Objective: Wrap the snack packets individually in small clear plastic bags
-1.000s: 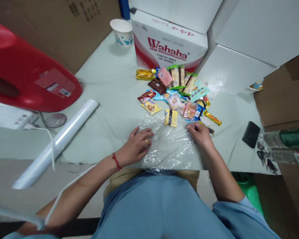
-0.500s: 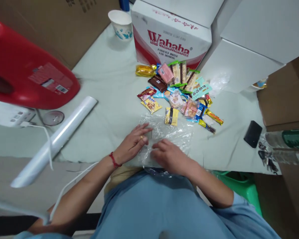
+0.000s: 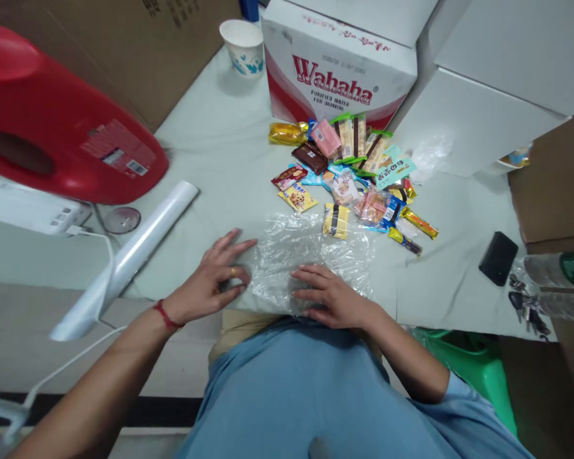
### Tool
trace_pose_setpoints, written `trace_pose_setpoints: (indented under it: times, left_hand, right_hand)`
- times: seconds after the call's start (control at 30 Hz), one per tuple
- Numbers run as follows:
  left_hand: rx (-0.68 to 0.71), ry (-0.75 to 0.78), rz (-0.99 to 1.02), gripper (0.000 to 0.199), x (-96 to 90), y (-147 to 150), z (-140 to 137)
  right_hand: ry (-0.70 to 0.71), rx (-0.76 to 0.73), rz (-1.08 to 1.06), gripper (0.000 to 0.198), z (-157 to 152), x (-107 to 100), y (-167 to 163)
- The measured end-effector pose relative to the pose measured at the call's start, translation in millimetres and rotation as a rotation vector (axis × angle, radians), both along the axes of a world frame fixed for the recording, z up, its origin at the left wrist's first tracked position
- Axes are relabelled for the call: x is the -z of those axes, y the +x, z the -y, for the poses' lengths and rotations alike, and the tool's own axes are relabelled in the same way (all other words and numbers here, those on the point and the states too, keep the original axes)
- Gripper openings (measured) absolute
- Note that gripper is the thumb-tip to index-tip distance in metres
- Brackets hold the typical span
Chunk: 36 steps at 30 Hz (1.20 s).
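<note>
A crumpled sheet of clear plastic film, possibly a bag, lies on the cloth-covered table in front of me. At its left edge is my left hand, with a red bracelet and a ring. Thumb and ring-bearing finger come together in a pinch at the film's edge, while the other fingers stretch out. My right hand rests palm down on the film's near part, fingers spread. On the film's far edge sits a yellow snack packet. Beyond it is a pile of wrapped snacks, among them a pink packet.
A Wahaba-style white carton reading "Wahaha" stands behind the snacks, a paper cup beside it. At left are a red jug and a long plastic roll. A black case and keys lie right.
My left hand has moved left, away from my right hand, and the film now spreads wider and flatter. My right hand's curled fingers have stretched out on it. The view shifted slightly.
</note>
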State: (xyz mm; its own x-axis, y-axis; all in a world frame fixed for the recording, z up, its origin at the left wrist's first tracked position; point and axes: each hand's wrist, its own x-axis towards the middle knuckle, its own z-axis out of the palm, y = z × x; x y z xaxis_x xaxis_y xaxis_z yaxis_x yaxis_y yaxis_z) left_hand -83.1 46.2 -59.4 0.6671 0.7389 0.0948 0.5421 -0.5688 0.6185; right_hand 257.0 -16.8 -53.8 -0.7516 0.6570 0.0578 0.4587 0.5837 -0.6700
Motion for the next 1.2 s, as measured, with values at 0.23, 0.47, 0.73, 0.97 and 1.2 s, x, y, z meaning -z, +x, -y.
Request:
trace_pose_setpoints:
  times: [0.23,0.47,0.73,0.97,1.2]
  left_hand:
    - [-0.440,0.174,0.140,0.016,-31.2,32.6,4.1]
    - [-0.156,0.146,-0.025,0.026,-25.7,136.0,-1.4]
    - [-0.118,0.263,-0.199,0.045,12.7,110.9,-5.8]
    - [-0.057,0.236,-0.240,0.067,13.9,111.6,0.2]
    - [-0.049,0.217,-0.256,0.067,12.0,109.4,-2.8]
  right_hand:
    - [0.064,0.112,0.196,0.053,12.4,1.7,-27.6]
    - [0.073,0.101,0.308,0.049,16.9,-3.1,-43.7]
    - [-0.139,0.101,0.008,0.032,11.2,-37.4,1.2]
    - [0.186,0.737,0.171,0.031,-150.5,-51.0,42.0]
    - [0.416,0.890,0.254,0.059,-299.4,-10.2,8.0]
